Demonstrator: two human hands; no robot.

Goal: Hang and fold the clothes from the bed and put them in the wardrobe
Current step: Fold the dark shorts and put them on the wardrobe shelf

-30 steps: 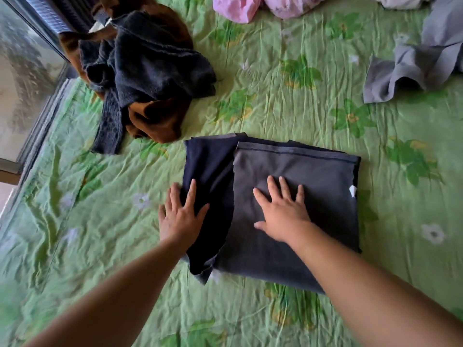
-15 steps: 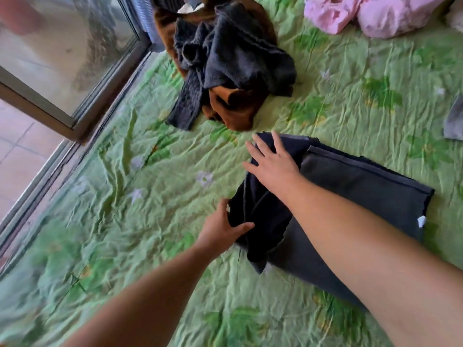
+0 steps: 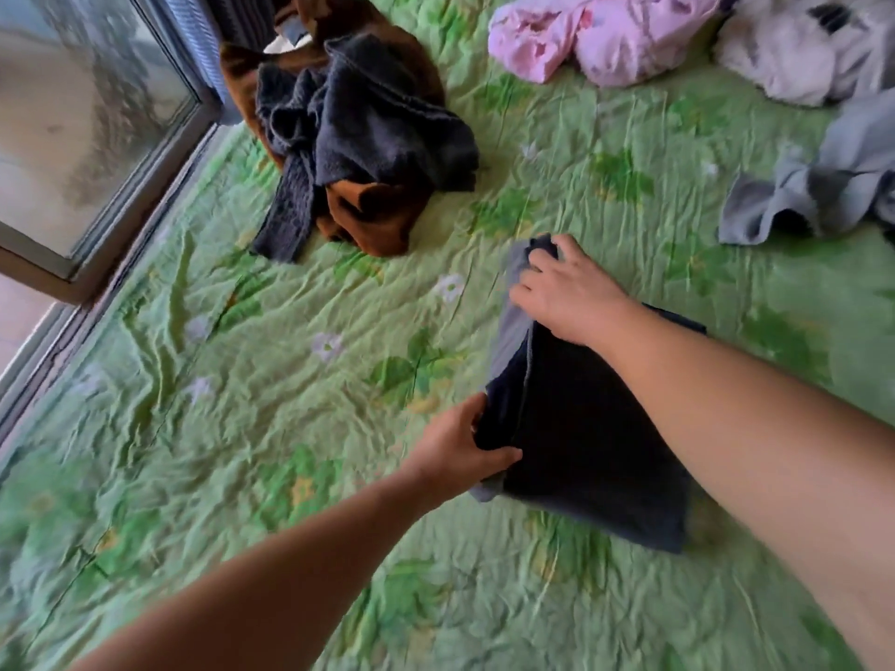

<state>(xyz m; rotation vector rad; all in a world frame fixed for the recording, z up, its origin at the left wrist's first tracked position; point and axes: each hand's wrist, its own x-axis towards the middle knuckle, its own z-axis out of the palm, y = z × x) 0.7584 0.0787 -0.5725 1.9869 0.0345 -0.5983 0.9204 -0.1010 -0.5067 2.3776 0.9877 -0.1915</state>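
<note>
Dark garment (image 3: 581, 428) under both hands: matt cloth with a smooth close weave, paler grey along the turned edge by the right hand (image 3: 566, 293). Bed cover (image 3: 242, 380) around the left hand (image 3: 460, 447): thin printed cloth, finely crinkled, faint sheen. Beyond the left hand, charcoal towel (image 3: 387, 123): rough matt pile. Brown garment (image 3: 373, 205) beneath it: plush, soft sheen. Beyond the right hand, pink cloth (image 3: 605, 36): smooth. Grey cloth (image 3: 823, 186): matt. Window pane (image 3: 72, 113), far left of the left hand: clouded glass.
</note>
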